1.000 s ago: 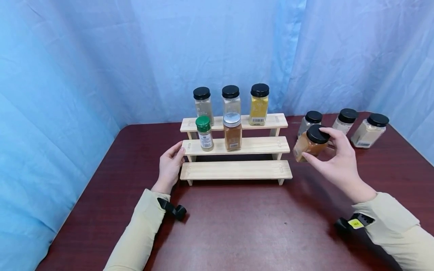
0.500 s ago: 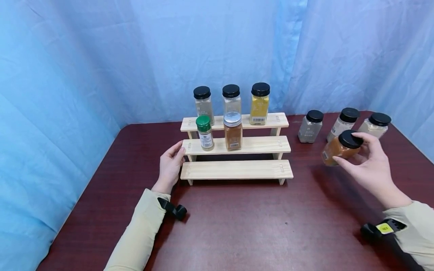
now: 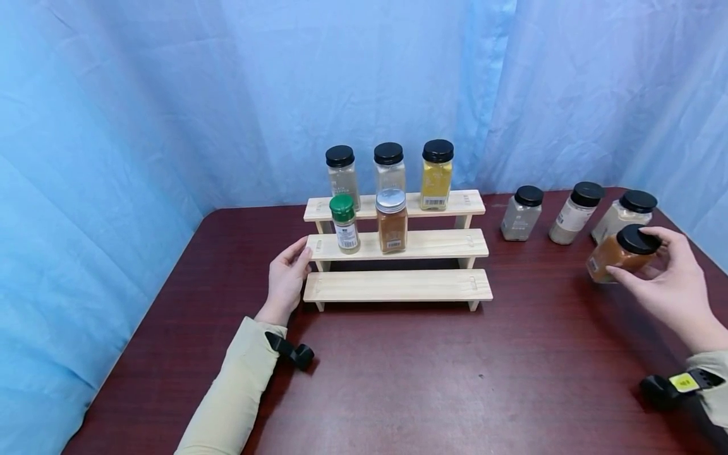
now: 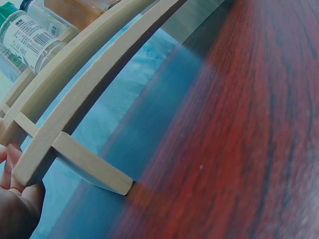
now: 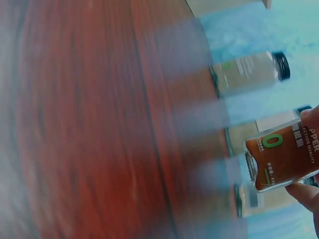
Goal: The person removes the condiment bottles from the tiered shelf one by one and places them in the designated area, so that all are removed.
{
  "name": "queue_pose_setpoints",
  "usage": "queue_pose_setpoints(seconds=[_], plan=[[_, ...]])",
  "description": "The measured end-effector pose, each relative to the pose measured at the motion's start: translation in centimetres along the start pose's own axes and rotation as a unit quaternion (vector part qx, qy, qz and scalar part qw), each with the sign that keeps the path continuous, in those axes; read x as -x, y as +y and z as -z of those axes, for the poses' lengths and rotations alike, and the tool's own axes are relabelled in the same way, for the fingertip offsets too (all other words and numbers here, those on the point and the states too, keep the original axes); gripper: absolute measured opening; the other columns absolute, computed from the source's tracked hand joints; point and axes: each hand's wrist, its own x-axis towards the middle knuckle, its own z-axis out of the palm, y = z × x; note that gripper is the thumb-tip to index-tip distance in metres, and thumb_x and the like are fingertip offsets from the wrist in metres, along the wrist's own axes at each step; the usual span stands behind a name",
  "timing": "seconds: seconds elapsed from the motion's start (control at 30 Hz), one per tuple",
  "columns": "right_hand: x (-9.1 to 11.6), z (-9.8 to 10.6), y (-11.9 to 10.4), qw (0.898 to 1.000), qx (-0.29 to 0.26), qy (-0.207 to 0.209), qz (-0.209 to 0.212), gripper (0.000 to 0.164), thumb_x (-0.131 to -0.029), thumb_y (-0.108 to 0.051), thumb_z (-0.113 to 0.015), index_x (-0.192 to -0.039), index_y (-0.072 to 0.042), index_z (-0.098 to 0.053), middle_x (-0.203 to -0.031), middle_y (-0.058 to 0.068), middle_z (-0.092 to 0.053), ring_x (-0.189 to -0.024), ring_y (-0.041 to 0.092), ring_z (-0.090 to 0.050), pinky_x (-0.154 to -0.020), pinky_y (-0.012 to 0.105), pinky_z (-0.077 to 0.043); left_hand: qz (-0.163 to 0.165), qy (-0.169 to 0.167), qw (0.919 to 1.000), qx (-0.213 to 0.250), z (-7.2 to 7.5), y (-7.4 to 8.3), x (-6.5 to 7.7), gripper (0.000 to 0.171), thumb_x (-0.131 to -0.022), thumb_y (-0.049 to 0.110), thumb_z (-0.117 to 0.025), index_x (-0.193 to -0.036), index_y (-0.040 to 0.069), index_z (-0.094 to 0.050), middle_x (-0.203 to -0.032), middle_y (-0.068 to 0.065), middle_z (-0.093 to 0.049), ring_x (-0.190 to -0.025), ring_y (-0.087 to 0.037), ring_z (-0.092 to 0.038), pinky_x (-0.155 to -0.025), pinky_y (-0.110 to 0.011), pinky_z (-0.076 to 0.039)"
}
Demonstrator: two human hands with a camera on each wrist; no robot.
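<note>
My right hand (image 3: 677, 287) grips a square glass spice jar (image 3: 617, 256) of orange-brown powder by its black-lidded upper part, thumb on one side and fingers on the other. The jar tilts over the right side of the table, overlapping a pale-powder jar (image 3: 618, 221) behind it. In the right wrist view the jar's printed front (image 5: 281, 157) shows. At the left end of a three-tier wooden spice rack (image 3: 398, 286), my left hand (image 3: 286, 281) holds the middle shelf's edge; the left wrist view has its fingers (image 4: 15, 164) at the shelf end.
The rack's top shelf carries three black-lidded jars, one a yellow-powder jar (image 3: 436, 183). On the middle shelf stand a green-capped bottle (image 3: 345, 227) and a silver-lidded brown jar (image 3: 392, 227). A grey-powder jar (image 3: 520, 218) and a white-labelled jar (image 3: 573, 218) stand at back right.
My right hand has carried the orange-brown spice jar rightward, away from the rack and in front of the rightmost standing jar. My left hand stays at the rack.
</note>
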Motion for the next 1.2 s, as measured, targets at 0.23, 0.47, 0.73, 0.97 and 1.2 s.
queue_pose_setpoints(seconds=[0.23,0.47,0.73,0.97,1.2], plan=[[0.4,1.7,-2.6,0.998,0.009,-0.018,-0.052,0.075,-0.087,-0.001,-0.063,-0.149,-0.015,-0.021,-0.131,0.03,-0.038,-0.108,0.029,-0.053,-0.095,0.014,-0.038,-0.002,0.0,1.0,0.003,-0.1,0.0,0.1,0.036,-0.096,0.006,-0.054,-0.131,-0.002,-0.054,-0.095,0.005,-0.06,-0.062,-0.005,-0.046,-0.057,-0.015,-0.04],[0.1,2.2,-3.3,0.996,0.019,-0.031,-0.075,0.07,-0.091,-0.003,-0.058,-0.148,-0.008,-0.019,-0.133,0.032,-0.037,-0.111,0.03,-0.048,-0.104,0.018,-0.035,-0.002,0.004,1.0,0.004,-0.1,0.0,0.1,0.036,-0.095,0.005,-0.055,-0.131,-0.002,-0.055,-0.095,0.003,-0.06,-0.062,-0.004,-0.046,-0.057,-0.015,-0.04],[-0.8,2.5,-2.8,0.994,0.03,-0.051,-0.095,0.072,-0.09,0.0,-0.058,-0.148,-0.001,-0.015,-0.134,0.039,-0.033,-0.105,0.052,-0.044,-0.068,0.004,-0.036,-0.008,-0.002,0.9999,0.012,-0.1,0.0,0.1,0.036,-0.096,0.006,-0.054,-0.13,-0.004,-0.054,-0.087,0.009,-0.059,-0.061,-0.004,-0.045,-0.056,-0.015,-0.038],[-1.5,2.1,0.5,0.995,0.036,-0.043,-0.087,0.074,-0.09,-0.005,-0.06,-0.15,-0.014,-0.018,-0.127,0.037,-0.037,-0.089,0.018,-0.05,-0.056,0.006,-0.031,-0.008,-0.006,0.9999,0.007,-0.1,0.0,0.1,0.036,-0.096,0.006,-0.054,-0.131,-0.003,-0.054,-0.087,0.009,-0.059,-0.062,-0.004,-0.044,-0.056,-0.015,-0.038],[-1.9,2.0,-0.1,0.994,0.012,-0.052,-0.1,0.071,-0.093,-0.002,-0.053,-0.15,-0.011,-0.013,-0.136,0.037,-0.032,-0.109,0.038,-0.047,-0.101,0.035,-0.043,-0.01,-0.003,0.9999,0.01,-0.1,0.0,0.1,0.036,-0.096,0.006,-0.054,-0.13,-0.004,-0.054,-0.087,0.009,-0.059,-0.061,-0.004,-0.044,-0.056,-0.016,-0.038]])
